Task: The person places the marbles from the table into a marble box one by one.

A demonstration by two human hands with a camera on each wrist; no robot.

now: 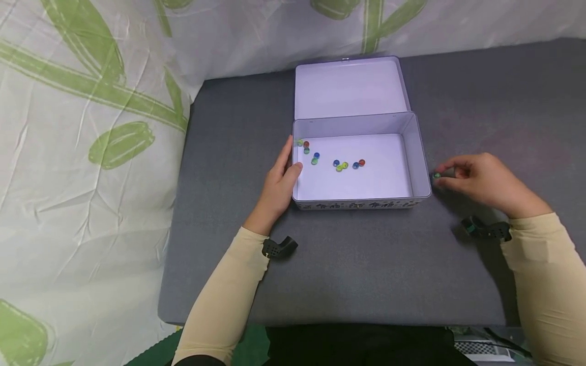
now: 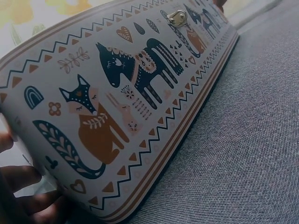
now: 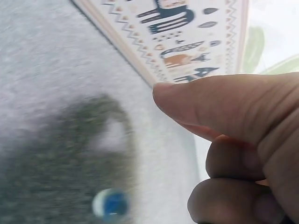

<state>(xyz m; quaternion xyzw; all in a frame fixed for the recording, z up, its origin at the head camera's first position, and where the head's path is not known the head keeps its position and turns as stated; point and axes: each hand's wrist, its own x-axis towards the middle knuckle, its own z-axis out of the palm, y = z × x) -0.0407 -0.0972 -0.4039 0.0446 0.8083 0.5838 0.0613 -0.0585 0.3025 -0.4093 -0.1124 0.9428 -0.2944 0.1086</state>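
A hinged tin box (image 1: 352,203) with a pale lilac inside lies with its lid (image 1: 350,91) folded back. Several glass marbles (image 1: 345,165), blue, green, yellow and red, are scattered on its floor toward the left. My left hand (image 1: 276,184) grips the box's left wall, thumb over the rim and fingers outside. Just beyond the right wall, my right hand (image 1: 482,178) pinches a green marble (image 1: 437,175) between thumb and forefinger, low over the table. In the right wrist view the thumb hides that marble; a blurred blue-and-white marble (image 3: 110,205) shows in the hand's shadow.
The box stands on a grey cloth-covered table (image 1: 366,269). A white curtain (image 1: 256,40) with green leaf prints hangs along the back and left. Dark wrist straps (image 1: 279,247) sit on both sleeves. The box's front has a small metal clasp (image 2: 177,17).
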